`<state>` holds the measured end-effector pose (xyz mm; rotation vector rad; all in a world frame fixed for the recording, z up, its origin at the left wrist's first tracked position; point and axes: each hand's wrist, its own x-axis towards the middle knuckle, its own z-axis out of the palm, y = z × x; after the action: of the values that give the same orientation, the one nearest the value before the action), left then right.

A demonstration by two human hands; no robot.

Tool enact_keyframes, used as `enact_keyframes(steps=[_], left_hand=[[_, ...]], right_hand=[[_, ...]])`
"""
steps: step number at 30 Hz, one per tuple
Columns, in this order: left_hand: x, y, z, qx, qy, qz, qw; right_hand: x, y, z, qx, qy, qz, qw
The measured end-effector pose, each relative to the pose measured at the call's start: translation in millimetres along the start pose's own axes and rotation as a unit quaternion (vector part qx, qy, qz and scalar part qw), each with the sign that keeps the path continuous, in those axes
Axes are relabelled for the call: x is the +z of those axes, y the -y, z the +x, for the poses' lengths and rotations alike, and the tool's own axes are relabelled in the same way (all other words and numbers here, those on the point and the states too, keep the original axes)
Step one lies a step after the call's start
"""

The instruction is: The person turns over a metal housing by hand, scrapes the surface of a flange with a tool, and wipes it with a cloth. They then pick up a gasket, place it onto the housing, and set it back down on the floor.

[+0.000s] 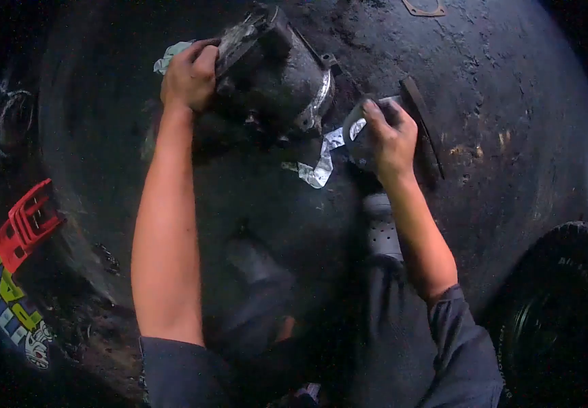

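A dirty, dark metal housing (277, 75) with a bright machined rim and bolt lugs lies at the top centre. My left hand (190, 76) is closed on its left edge, fingers curled over the metal. To the right of the housing, my right hand (395, 136) pinches a thin grey sheet (356, 139) between thumb and fingers; I cannot tell its exact material. Below and left of that sheet trails a crumpled silvery strip (320, 170). A dark, narrow flat bar (425, 129) lies just right of my right hand.
A pale rag (170, 57) shows behind my left hand. Farther off, a flat gasket (425, 8) lies at the top edge. A red slotted plastic part (28, 223) sits at left beside colourful lettering (7, 296). A tyre (552, 306) stands at lower right. My grey shoe (381, 228) is below the right hand.
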<state>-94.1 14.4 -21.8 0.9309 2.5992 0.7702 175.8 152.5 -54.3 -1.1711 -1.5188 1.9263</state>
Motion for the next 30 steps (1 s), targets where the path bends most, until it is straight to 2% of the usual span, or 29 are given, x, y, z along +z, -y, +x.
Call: enact_keyframes(steps=[3,6,9,11,12,14,15,17,18,20,21,22,24,25,26,28,29,30], left_hand=[[1,5,2,0.026,-0.003,0.029,0.999],[-1,0,1,0.039,-0.005,0.019,0.999],[-3,-6,-1,0.017,0.007,-0.004,1.0],[-4,-8,1,-0.013,0.015,-0.028,0.999],[-4,-5,1,-0.013,0.015,-0.026,0.999],[-3,2,3,0.017,0.009,-0.002,1.0],[-3,1,2,0.016,0.01,-0.001,1.0],[-3,-4,2,0.015,0.003,-0.009,1.0],[-4,-3,3,0.013,0.005,-0.007,1.0],[-3,-3,2,0.035,0.007,0.006,0.999],[-3,-4,1,0.035,0.007,0.007,0.999],[-3,-5,0,0.01,0.01,0.0,1.0],[-2,-6,3,-0.008,0.014,-0.006,1.0],[-1,-3,3,0.016,0.003,-0.005,1.0],[1,0,4,0.04,-0.007,-0.004,0.999],[-2,-5,3,0.075,-0.004,0.037,0.996],[-4,-5,0,0.104,-0.002,0.081,0.991],[-4,0,0,0.1,0.0,0.08,0.992]], right_hand=[[10,1,7,-0.007,0.013,0.029,0.999],[10,-4,12,0.032,0.03,0.07,0.997],[9,-7,20,-0.006,0.032,0.039,0.999],[12,0,30,-0.066,0.056,0.053,0.995],[15,8,36,-0.065,0.057,0.054,0.995],[24,23,50,-0.129,0.102,-0.052,0.985],[31,17,62,-0.127,0.102,-0.051,0.985],[47,4,89,-0.29,0.136,-0.116,0.94],[52,6,91,-0.288,0.137,-0.115,0.941],[56,11,95,-0.113,0.267,0.012,0.957],[53,22,95,-0.236,0.246,-0.131,0.931],[56,18,93,-0.237,0.246,-0.13,0.931],[67,7,83,-0.264,0.254,-0.006,0.93],[70,5,78,-0.32,0.231,-0.119,0.911],[63,4,77,-0.324,0.227,-0.211,0.894],[63,8,78,-0.298,0.195,-0.055,0.933],[56,11,86,-0.225,0.236,-0.083,0.942],[58,8,87,-0.225,0.223,-0.055,0.947]])
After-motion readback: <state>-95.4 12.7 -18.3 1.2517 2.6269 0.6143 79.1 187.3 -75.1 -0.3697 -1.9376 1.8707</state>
